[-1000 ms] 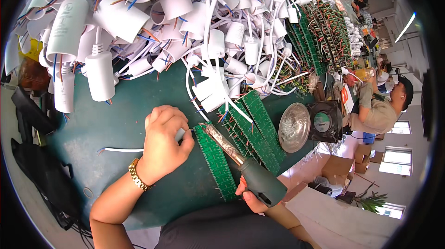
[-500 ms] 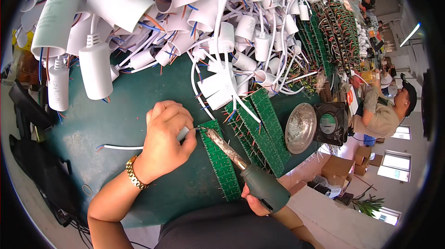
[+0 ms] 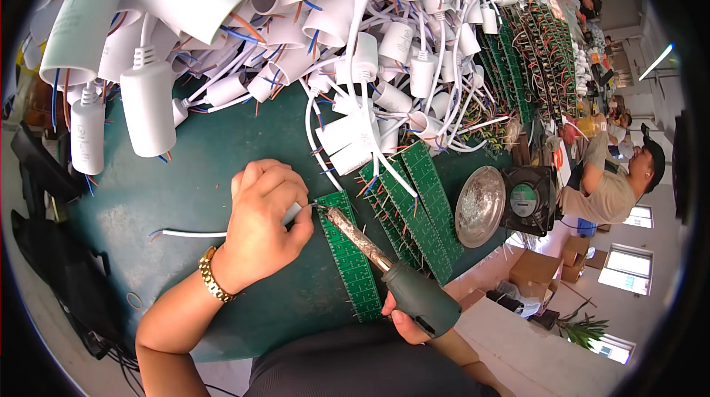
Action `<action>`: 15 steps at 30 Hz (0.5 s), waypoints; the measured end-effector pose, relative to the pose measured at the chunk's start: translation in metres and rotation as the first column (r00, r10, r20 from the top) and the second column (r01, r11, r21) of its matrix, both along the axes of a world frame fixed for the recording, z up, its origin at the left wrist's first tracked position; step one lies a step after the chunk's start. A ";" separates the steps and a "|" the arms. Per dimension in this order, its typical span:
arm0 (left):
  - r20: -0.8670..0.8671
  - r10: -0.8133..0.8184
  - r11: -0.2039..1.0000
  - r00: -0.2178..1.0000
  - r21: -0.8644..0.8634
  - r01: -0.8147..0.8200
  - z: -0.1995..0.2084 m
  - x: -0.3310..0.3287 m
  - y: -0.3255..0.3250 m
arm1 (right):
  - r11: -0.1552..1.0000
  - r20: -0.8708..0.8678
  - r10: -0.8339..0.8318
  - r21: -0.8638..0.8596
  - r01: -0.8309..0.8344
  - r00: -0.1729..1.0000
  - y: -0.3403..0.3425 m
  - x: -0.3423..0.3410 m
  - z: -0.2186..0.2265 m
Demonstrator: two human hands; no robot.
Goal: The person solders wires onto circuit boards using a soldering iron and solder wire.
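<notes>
Cable (image 3: pixel 194 233) sits pinched near its end by the left hand (image 3: pixel 260 228), fingers closed, prob for steadiness; right hand (image 3: pixel 407 325) has fingers wrapped round the soldering iron (image 3: pixel 423 299) down at the handle, guessing that dodges the heat, tip by the green board (image 3: pixel 349 267) on the surface (image 3: pixel 188 175)

Our left hand (image 3: pixel 268 223) hides part of the white cable (image 3: pixel 194 233), and the handle of the soldering iron (image 3: pixel 414 290) covers most of our right hand (image 3: pixel 407 325). Whether the iron's tip touches the green circuit board (image 3: pixel 349 267) is too small for us to tell. The far edge crops the white housings (image 3: pixel 188 1).
</notes>
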State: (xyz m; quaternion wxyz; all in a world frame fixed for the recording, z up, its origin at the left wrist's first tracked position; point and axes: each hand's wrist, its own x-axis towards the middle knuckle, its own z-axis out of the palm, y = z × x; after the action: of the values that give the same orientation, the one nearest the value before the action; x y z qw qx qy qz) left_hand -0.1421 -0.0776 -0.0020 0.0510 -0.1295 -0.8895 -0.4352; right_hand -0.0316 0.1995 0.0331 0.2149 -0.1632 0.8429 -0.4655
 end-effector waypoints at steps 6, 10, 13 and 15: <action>-0.023 -0.010 1.000 1.000 0.005 0.010 -0.001 0.000 -0.001 | 0.963 0.076 -0.122 -0.233 0.137 0.990 0.004 0.007 -0.004; -0.029 -0.019 1.000 0.999 0.005 0.019 -0.002 0.001 -0.001 | 0.957 0.020 -0.133 -0.258 0.134 0.991 0.004 0.002 -0.006; -0.022 -0.018 1.000 1.000 0.004 0.018 -0.001 0.000 -0.001 | 0.959 -0.002 -0.061 -0.278 0.058 0.998 0.017 0.007 -0.023; -0.015 -0.019 1.000 1.000 -0.001 0.019 -0.002 -0.001 0.000 | 0.967 -0.025 -0.018 -0.256 0.011 1.000 0.012 -0.002 -0.012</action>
State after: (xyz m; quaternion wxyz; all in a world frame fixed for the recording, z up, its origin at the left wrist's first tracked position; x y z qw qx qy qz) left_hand -0.1427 -0.0772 -0.0036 0.0536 -0.1412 -0.8879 -0.4344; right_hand -0.0340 0.2119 0.0211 0.1773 -0.1897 0.7798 -0.5696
